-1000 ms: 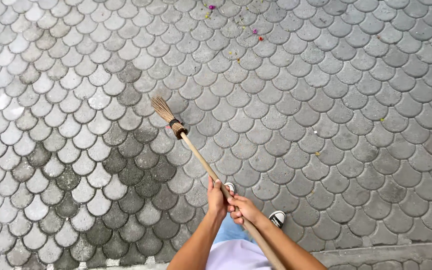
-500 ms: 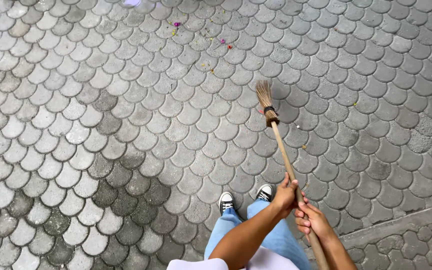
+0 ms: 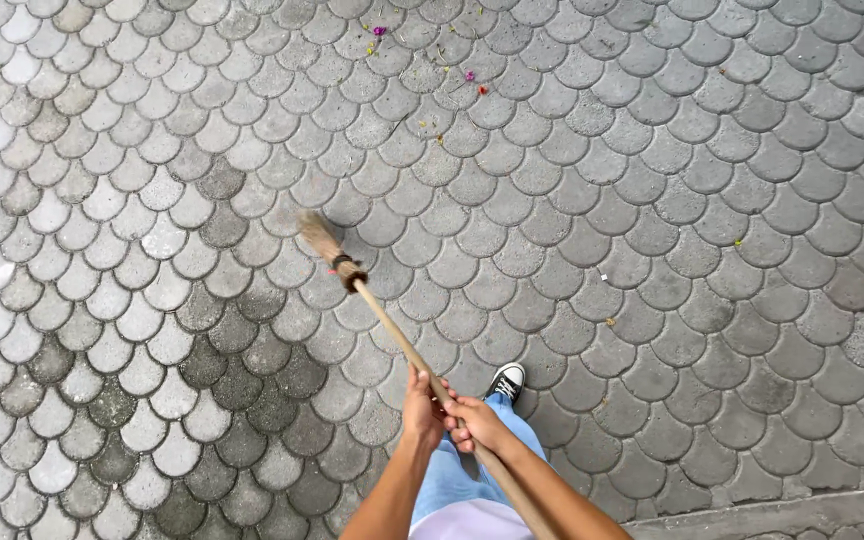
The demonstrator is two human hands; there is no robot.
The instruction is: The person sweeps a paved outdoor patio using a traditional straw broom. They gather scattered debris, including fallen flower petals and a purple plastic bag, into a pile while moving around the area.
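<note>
I hold a broom with a long wooden stick [image 3: 392,335] and a small straw head [image 3: 321,240] that points up and left over the paving. My left hand [image 3: 422,410] grips the stick higher up; my right hand [image 3: 477,423] grips it just below, both wrapped around the handle. The straw head is blurred and low over the stones. Beneath my hands show my blue jeans [image 3: 457,465] and one black-and-white shoe [image 3: 505,381].
Grey fan-shaped paving stones [image 3: 652,250] cover the ground, darker and mossy at lower left [image 3: 122,400]. Small pink petals and bits of litter [image 3: 432,80] lie scattered at the top. A concrete kerb edge [image 3: 782,510] runs along the bottom right.
The broom head has swung from the right side across to the left. The view shifted, and the petals now sit nearer the top centre.
</note>
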